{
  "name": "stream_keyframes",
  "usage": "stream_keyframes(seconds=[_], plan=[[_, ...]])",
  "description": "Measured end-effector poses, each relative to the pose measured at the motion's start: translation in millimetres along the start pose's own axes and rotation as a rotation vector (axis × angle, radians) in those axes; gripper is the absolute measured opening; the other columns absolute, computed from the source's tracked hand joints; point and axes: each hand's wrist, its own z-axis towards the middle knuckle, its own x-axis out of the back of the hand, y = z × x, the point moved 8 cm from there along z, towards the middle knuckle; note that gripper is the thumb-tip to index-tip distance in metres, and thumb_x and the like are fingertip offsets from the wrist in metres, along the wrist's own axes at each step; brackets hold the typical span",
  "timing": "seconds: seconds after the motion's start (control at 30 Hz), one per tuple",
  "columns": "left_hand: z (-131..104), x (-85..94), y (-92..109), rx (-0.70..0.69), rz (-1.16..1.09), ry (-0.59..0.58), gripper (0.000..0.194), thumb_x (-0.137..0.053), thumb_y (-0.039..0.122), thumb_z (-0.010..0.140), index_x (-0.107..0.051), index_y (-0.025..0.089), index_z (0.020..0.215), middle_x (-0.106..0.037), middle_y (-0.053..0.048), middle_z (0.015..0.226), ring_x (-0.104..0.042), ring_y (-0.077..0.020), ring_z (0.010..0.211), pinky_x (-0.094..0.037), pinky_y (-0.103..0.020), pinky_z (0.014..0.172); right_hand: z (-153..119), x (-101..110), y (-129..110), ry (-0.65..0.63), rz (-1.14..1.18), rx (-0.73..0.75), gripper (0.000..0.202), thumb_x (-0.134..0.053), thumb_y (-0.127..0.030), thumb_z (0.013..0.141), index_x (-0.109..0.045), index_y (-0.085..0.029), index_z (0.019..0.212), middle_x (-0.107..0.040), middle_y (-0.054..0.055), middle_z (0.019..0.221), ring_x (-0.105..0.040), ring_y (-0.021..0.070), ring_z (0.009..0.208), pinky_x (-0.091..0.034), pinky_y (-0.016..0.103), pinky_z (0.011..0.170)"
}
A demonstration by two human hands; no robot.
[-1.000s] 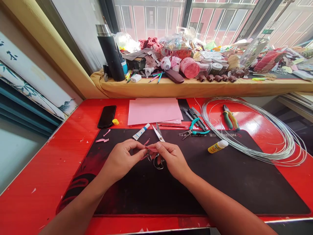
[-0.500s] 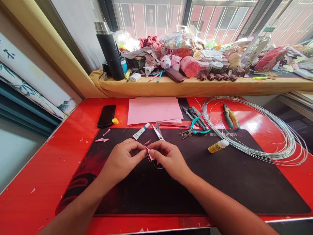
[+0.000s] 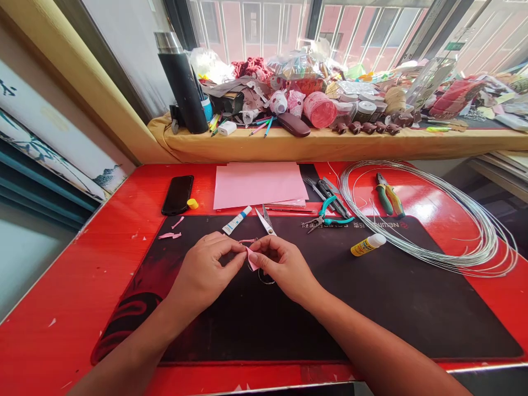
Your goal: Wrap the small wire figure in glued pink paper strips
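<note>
A small piece of pink paper (image 3: 252, 260) is pinched between my two hands over the black mat (image 3: 297, 324). My left hand (image 3: 211, 264) holds its left edge with thumb and forefinger. On its right side, the thumb and fingers of my right hand (image 3: 284, 265) are closed on it. Scissors (image 3: 266, 224) lie beneath the hands, blades pointing away and partly open; the handles are mostly hidden. Just behind my left hand is a small white and blue tube (image 3: 237, 220). A thin pinkish strip (image 3: 248, 240) shows behind the fingertips.
Pink sheets (image 3: 259, 186) lie at the back, beside a phone (image 3: 177, 195) and yellow cap (image 3: 192, 203). To the right are teal pliers (image 3: 325, 215), a cutter (image 3: 333, 199), a glue bottle (image 3: 368, 245), a wire coil (image 3: 466, 256) and green-yellow pliers (image 3: 390, 196). Pink scraps (image 3: 169, 235) lie left.
The pink piece has turned slightly between my fingers and shows a broader face. The thin strip behind the fingertips now lies more level. The whole view has shifted slightly.
</note>
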Motion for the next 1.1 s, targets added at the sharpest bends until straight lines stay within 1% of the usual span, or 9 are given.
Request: stream_keyframes(seconds=[0.13, 0.3, 0.4, 0.57, 0.8, 0.87, 0.97, 1.03, 1.1], plan=[[-1, 0.5, 6, -0.083, 0.049, 0.041, 0.013, -0.069, 0.025, 0.092, -0.08, 0.025, 0.084, -0.079, -0.001, 0.086, -0.071, -0.0199, 0.084, -0.05, -0.033, 0.081, 0, 0, 3, 0.0, 0.011, -0.015, 0.029, -0.079, -0.047, 0.09, -0.074, -0.02, 0.098, -0.071, 0.002, 0.082, -0.061, 0.0167, 0.074, -0.047, 0.029, 0.064], [-3, -1.0, 8, -0.118, 0.088, 0.058, 0.013, -0.07, 0.025, 0.093, -0.08, 0.025, 0.085, -0.079, -0.001, 0.085, -0.072, -0.0199, 0.082, -0.051, -0.034, 0.079, 0, 1, 5, 0.003, 0.016, -0.022, 0.03, -0.079, -0.049, 0.088, -0.074, -0.02, 0.095, -0.072, 0.003, 0.083, -0.062, 0.0171, 0.074, -0.046, 0.028, 0.061], [-4, -1.5, 7, -0.11, 0.092, 0.058, 0.013, -0.07, 0.025, 0.093, -0.08, 0.025, 0.085, -0.079, -0.001, 0.086, -0.072, -0.0204, 0.083, -0.051, -0.034, 0.08, 1, 2, 5, -0.001, 0.008, -0.027, 0.03, -0.079, -0.049, 0.088, -0.074, -0.02, 0.092, -0.071, 0.003, 0.082, -0.06, 0.0162, 0.072, -0.046, 0.027, 0.06], [-3, -1.8, 0, -0.05, 0.062, 0.028, 0.013, -0.071, 0.028, 0.093, -0.08, 0.026, 0.085, -0.079, 0.0, 0.086, -0.071, -0.0203, 0.084, -0.052, -0.035, 0.081, 0, 0, 5, -0.027, -0.007, -0.038, 0.032, -0.077, -0.05, 0.09, -0.071, -0.019, 0.085, -0.065, 0.0, 0.079, -0.053, 0.0132, 0.066, -0.044, 0.026, 0.058], [0, -3.0, 2, -0.016, 0.021, -0.019, 0.016, -0.069, 0.033, 0.095, -0.082, 0.027, 0.087, -0.08, -0.003, 0.089, -0.071, -0.0225, 0.088, -0.053, -0.036, 0.086, 0, -2, 8, -0.042, 0.017, -0.055, 0.038, -0.076, -0.057, 0.09, -0.07, -0.02, 0.09, -0.064, 0.0, 0.08, -0.054, 0.0137, 0.066, -0.046, 0.027, 0.057], [1, 2.6, 5, -0.004, 0.007, 0.007, 0.017, -0.068, 0.036, 0.095, -0.082, 0.027, 0.089, -0.079, -0.003, 0.089, -0.07, -0.0225, 0.088, -0.052, -0.035, 0.084, 0, -3, 9, -0.054, 0.068, -0.073, 0.04, -0.078, -0.059, 0.087, -0.068, -0.02, 0.087, -0.063, 0.0, 0.078, -0.055, 0.014, 0.066, -0.046, 0.027, 0.058], [2, 21.7, 3, 0.049, 0.01, 0.106, 0.022, -0.066, 0.041, 0.096, -0.079, 0.026, 0.09, -0.078, -0.003, 0.09, -0.068, -0.0227, 0.089, -0.052, -0.034, 0.082, 1, -3, 8, -0.067, 0.145, -0.102, 0.042, -0.081, -0.059, 0.085, -0.066, -0.02, 0.083, -0.063, 0.0, 0.076, -0.056, 0.0134, 0.066, -0.045, 0.027, 0.059], [3, 34.7, -7, 0.134, 0.001, 0.15, 0.026, -0.066, 0.047, 0.096, -0.078, 0.025, 0.088, -0.078, -0.003, 0.09, -0.068, -0.0227, 0.089, -0.051, -0.033, 0.082, 1, -2, 7, -0.069, 0.192, -0.119, 0.041, -0.084, -0.058, 0.083, -0.067, -0.02, 0.084, -0.063, -0.001, 0.076, -0.055, 0.0129, 0.065, -0.044, 0.027, 0.06], [3, 39.4, -23, 0.244, -0.04, 0.109, 0.033, -0.067, 0.056, 0.094, -0.078, 0.025, 0.087, -0.079, -0.003, 0.088, -0.069, -0.0226, 0.084, -0.051, -0.031, 0.075, 1, -2, 5, -0.064, 0.242, -0.131, 0.04, -0.086, -0.056, 0.082, -0.068, -0.02, 0.083, -0.063, -0.001, 0.076, -0.056, 0.0131, 0.066, -0.044, 0.027, 0.06]])
